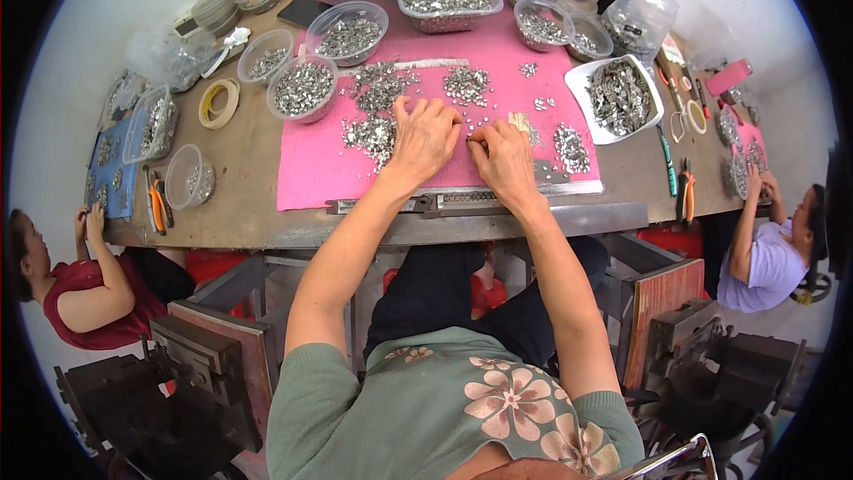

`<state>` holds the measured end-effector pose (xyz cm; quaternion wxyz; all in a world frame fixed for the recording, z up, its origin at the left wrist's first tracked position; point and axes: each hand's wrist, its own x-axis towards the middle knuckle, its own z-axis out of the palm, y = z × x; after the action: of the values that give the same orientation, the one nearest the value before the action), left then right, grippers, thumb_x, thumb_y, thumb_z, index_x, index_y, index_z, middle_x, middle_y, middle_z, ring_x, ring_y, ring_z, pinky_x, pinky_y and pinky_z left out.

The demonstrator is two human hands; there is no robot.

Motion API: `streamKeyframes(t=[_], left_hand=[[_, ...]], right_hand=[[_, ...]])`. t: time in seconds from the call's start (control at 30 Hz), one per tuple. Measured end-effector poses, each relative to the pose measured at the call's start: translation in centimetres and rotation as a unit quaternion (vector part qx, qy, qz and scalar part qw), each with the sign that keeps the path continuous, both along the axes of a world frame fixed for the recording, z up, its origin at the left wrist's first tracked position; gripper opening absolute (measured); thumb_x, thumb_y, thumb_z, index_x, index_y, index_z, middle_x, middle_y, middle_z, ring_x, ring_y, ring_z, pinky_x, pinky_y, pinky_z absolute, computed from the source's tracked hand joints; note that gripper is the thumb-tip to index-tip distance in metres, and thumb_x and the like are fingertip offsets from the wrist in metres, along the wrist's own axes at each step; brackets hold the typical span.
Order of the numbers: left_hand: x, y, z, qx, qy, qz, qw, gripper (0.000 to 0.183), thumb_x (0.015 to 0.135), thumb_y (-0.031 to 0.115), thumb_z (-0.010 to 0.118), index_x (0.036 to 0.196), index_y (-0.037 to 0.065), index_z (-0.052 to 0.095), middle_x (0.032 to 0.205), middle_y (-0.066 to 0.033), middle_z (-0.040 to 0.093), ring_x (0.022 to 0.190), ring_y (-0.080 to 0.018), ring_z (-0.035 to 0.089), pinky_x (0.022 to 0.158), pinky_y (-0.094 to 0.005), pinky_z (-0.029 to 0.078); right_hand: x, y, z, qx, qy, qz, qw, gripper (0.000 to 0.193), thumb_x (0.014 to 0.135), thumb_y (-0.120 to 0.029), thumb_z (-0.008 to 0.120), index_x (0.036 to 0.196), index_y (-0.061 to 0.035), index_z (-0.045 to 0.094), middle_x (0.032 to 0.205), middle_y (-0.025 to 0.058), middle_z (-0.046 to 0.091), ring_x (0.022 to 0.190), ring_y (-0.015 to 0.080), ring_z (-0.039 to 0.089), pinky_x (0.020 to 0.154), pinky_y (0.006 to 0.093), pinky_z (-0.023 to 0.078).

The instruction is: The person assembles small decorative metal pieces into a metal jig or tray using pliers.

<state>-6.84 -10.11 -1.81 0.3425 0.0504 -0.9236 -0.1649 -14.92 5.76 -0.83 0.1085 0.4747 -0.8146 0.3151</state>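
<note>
Closest to me, at six o'clock, a long metal bar [458, 204] lies along the table's edge. Just past it, my two hands are over the pink mat [306, 164]. My left hand [421, 138] has its fingers curled in, and my right hand [505, 156] has its thumb and finger tips close together, like a pinch. I can't tell if a tiny bit is in either one. The shiny metal bits lie around them: a left pile [369, 138] at nine o'clock, a right pile [571, 149] at three, and a back pile [466, 86] at twelve. I think picking goes best with a soft pinch, one bit at a time, wrists low, so my arms don't bump the piles and mix them. Farther off, a white bowl [579, 89] sits between two and three, and a big clear box [449, 25] stands far back at twelve.
</note>
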Motion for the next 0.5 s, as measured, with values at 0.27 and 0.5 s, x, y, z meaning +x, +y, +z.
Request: streamKeyframes(t=[0.27,0.5], left_hand=[[1.4,0.8,0.9,-0.001,-0.021,-0.036,0.999,0.01,0.085,0.014,0.076,0.093,0.011,0.069,0.088,-0.0024,0.061,0.089,-0.0224,0.06,0.103,-0.0541,0.033],[1.6,1.2,0.8,0.005,-0.031,-0.038,0.999,0.013,0.084,0.014,0.077,0.095,0.011,0.069,0.086,-0.0034,0.059,0.089,-0.0229,0.06,0.103,-0.0534,0.033]], right_hand=[[-0.4,0.5,-0.4,-0.011,-0.027,0.007,1.0,0.011,0.082,-0.008,0.074,0.089,-0.004,0.068,0.088,0.0107,0.062,0.086,0.0307,0.062,0.079,0.0429,0.045],[-0.5,0.8,-0.5,-0.028,-0.041,0.02,0.999,0.011,0.082,-0.007,0.074,0.091,-0.0037,0.068,0.088,0.0112,0.063,0.087,0.0316,0.063,0.079,0.0437,0.046]])
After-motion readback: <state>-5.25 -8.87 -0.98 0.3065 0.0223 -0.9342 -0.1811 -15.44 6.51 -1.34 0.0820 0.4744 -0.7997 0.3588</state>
